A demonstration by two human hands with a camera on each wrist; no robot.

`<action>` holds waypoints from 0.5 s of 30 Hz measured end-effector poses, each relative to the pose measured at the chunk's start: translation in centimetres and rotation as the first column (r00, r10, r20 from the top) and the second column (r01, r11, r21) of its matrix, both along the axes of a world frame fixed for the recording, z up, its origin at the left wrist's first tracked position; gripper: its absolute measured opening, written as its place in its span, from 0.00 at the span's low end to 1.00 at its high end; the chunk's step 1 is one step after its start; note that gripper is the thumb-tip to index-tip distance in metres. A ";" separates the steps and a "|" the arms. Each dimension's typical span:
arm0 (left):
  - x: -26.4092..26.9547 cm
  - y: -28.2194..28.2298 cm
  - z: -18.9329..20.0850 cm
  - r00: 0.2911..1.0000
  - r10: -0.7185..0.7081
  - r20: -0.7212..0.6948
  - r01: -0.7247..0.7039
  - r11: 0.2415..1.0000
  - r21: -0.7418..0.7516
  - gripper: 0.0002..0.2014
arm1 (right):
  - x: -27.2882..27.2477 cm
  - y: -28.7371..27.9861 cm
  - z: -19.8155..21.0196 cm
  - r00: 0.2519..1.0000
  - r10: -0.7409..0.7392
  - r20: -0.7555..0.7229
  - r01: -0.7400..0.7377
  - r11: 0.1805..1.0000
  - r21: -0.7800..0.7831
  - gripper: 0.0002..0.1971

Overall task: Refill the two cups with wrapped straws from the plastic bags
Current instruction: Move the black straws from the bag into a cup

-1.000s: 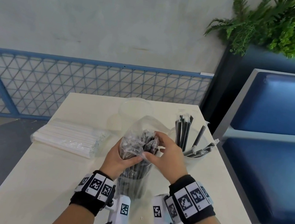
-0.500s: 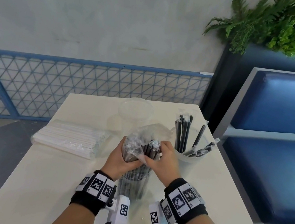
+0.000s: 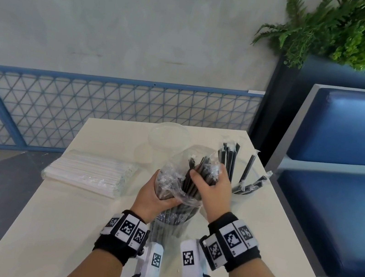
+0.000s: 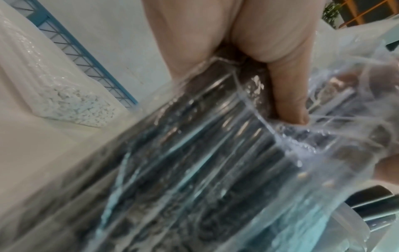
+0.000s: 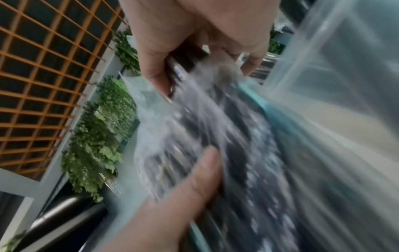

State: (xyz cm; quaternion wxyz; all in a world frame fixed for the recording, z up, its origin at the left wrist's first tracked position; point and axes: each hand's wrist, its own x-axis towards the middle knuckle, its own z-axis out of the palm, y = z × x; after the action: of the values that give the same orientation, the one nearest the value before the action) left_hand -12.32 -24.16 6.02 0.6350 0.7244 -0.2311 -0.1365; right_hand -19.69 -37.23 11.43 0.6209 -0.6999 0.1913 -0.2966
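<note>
A clear plastic bag of black wrapped straws (image 3: pixel 170 218) stands upright at the middle of the table. My left hand (image 3: pixel 155 194) grips the bag around its upper part (image 4: pixel 215 153). My right hand (image 3: pixel 211 186) grips a bundle of black straws (image 3: pixel 197 174) at the bag's open top (image 5: pixel 205 136). Right behind my right hand stands a clear cup (image 3: pixel 243 197) with several black wrapped straws leaning in it. A second clear cup (image 3: pixel 168 136), with nothing visible in it, stands further back. A sealed bag of white wrapped straws (image 3: pixel 90 175) lies on the table's left side.
The cream table (image 3: pixel 53 225) ends close behind the far cup, in front of a blue lattice railing (image 3: pixel 85 107). A blue padded bench (image 3: pixel 342 189) runs along the right edge. A planter with green ferns (image 3: pixel 352 29) sits at the back right.
My right hand went from the crumpled bag mouth into the bag's top and now grips the black straws, lifting their ends above the plastic. The left hand kept its grip.
</note>
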 end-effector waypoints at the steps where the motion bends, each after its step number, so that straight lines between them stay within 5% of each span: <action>1: 0.1 -0.1 0.0 1.000 0.001 0.007 -0.001 1.000 0.005 0.30 | 0.0 -0.3 0.7 1.000 -0.006 0.017 0.005 1.000 0.019 0.14; 7: 0.2 -0.3 0.0 0.999 -0.011 -0.040 0.012 1.000 0.020 0.34 | 0.0 -2.4 4.6 0.983 -0.065 0.174 0.031 0.981 0.192 0.04; 10: 0.2 -0.5 0.1 0.999 0.004 -0.036 -0.004 1.000 0.022 0.28 | -0.1 -2.6 4.8 0.975 -0.039 0.218 -0.006 0.980 0.201 0.06; 15: 0.0 -0.5 0.4 1.000 0.011 0.015 -0.011 1.000 -0.004 0.27 | -0.6 -1.0 1.0 0.993 0.075 -0.088 -0.077 0.997 -0.027 0.19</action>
State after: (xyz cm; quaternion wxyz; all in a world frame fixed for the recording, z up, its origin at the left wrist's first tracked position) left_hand -12.28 -24.64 6.46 0.6353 0.7254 -0.2324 -0.1271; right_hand -20.33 -38.24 12.41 0.6123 -0.7281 0.1869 -0.2449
